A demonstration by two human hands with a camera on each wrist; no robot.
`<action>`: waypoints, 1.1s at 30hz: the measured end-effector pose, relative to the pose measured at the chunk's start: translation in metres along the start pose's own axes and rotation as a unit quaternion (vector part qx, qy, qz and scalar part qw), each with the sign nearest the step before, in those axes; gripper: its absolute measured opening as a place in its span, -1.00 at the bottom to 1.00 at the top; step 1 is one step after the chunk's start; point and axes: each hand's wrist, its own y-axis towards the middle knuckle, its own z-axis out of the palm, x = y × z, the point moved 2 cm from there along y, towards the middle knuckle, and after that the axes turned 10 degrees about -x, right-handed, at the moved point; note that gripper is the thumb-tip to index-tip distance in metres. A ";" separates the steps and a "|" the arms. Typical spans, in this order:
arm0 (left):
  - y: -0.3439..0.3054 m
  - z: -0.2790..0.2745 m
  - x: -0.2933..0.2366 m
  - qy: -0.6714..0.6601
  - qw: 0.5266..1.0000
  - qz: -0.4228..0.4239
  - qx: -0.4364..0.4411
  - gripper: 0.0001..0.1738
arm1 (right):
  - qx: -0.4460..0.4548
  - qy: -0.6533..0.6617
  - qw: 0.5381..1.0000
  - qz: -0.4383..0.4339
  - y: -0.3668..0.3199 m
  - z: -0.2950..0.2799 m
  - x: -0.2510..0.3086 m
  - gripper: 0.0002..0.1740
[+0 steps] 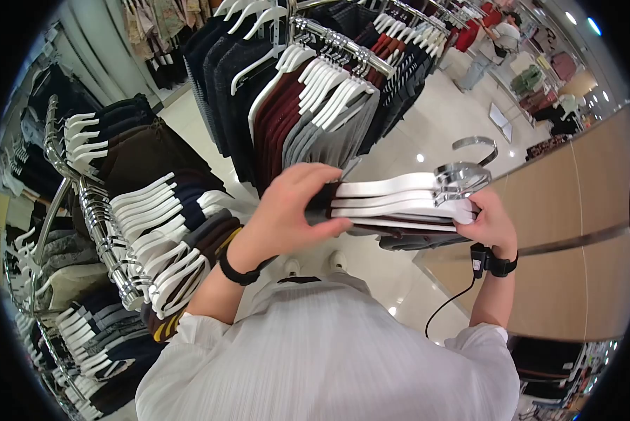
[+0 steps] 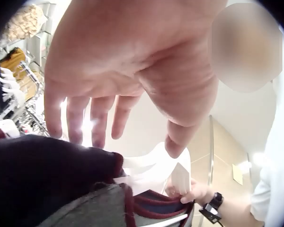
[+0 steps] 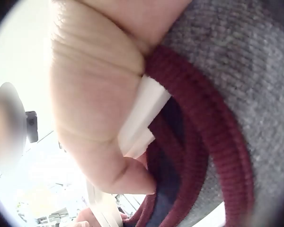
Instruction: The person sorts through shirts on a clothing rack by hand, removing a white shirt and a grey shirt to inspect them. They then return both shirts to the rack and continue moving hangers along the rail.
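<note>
Several white hangers (image 1: 392, 200) lie stacked in front of the person's body, their chrome hooks (image 1: 462, 179) bunched at the right end. The right hand (image 1: 489, 219) grips the right end of this stack, thumb curled over the hangers. Grey and navy garments with dark red ribbed trim (image 3: 199, 137) hang on them. At the stack's other end is the left hand (image 1: 290, 210), thumb and fingers spread apart. In the left wrist view its straight fingers (image 2: 100, 120) reach down at the dark garment (image 2: 47, 175), and its thumb overlaps a white hanger.
A chrome rail (image 1: 104, 238) with several hangers of clothes stands on the left. Ahead is another rack (image 1: 343, 45) with dark red and grey garments (image 1: 287, 119). A wood-coloured panel (image 1: 553, 231) rises on the right. Farther back, a person (image 1: 493, 49) stands on the pale floor.
</note>
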 end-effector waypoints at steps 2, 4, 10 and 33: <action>0.014 0.020 -0.012 -0.011 0.999 -0.003 0.047 -0.23 | 0.013 0.009 0.999 -0.038 0.022 -0.002 -0.009 -0.49; 0.025 0.049 -0.018 0.018 0.999 -0.011 0.031 -0.31 | 0.028 0.047 0.995 -0.087 0.045 -0.005 -0.026 -0.45; 0.054 0.123 -0.008 0.189 0.975 -0.103 -0.048 -0.70 | 0.128 0.038 0.981 -0.142 0.120 -0.016 -0.061 -0.47; 0.094 0.178 0.015 0.262 0.907 -0.303 -0.131 -0.72 | 0.025 -0.009 0.933 -0.358 0.226 0.037 -0.127 -0.44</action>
